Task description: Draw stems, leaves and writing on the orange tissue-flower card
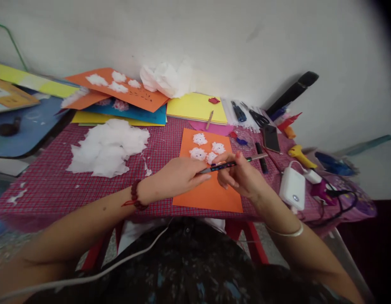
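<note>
1. Orange paper (208, 198) lies on the cloth (163, 143), with white flowers (200, 139) on it.
2. Over the paper is the pen (224, 166), on the near side of the flowers, its long way going left to right.
3. The left hand (178, 176), almost closed, pinches its left end.
4. The right hand (242, 177) pinches nearer its middle, other fingers loosely curled.

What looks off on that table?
Mostly litter: loose white scraps lie on the cloth at its left end and beside the white pile. The rear orange sheet sits skewed over the blue sheet, out of line with it. The front orange sheet lies flat; no spill visible.
</note>
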Available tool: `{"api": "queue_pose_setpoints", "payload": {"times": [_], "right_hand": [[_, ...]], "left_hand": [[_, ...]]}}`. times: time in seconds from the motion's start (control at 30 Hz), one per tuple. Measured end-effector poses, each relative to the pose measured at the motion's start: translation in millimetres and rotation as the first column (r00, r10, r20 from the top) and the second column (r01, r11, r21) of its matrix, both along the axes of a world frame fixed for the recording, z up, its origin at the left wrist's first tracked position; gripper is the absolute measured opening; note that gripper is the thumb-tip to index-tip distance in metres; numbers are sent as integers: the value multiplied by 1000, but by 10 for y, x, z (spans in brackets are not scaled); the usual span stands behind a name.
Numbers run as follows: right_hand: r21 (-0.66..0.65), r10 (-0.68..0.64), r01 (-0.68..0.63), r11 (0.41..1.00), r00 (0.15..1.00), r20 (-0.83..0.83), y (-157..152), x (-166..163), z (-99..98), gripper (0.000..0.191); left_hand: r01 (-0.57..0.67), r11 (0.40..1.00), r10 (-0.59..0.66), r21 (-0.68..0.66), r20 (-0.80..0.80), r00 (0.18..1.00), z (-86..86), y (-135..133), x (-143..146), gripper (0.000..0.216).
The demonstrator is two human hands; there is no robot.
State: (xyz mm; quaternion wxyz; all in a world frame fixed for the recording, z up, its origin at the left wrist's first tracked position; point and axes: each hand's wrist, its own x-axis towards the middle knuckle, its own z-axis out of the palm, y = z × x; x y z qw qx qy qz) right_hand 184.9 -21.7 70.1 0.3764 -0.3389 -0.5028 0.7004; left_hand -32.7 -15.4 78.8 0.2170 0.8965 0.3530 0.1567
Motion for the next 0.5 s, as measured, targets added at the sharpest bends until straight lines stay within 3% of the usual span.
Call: {"api": "queue_pose_setpoints", "payload": {"times": [0.17, 0.3, 0.5], "right_hand": [[71, -178, 175, 982, 984, 25, -151, -49, -22, 34], [92, -302, 297, 950, 952, 53, -254, -52, -32, 37], [49, -361, 362, 931, 932, -32, -324, 49, -123, 33]], "left_hand": [[-20, 995, 31, 102, -105, 994, -17, -79, 94, 31], [6, 993, 7, 118, -105, 994, -17, -107, 230, 39], [36, 995, -26, 97, -95, 995, -27, -156, 394, 35]]}}
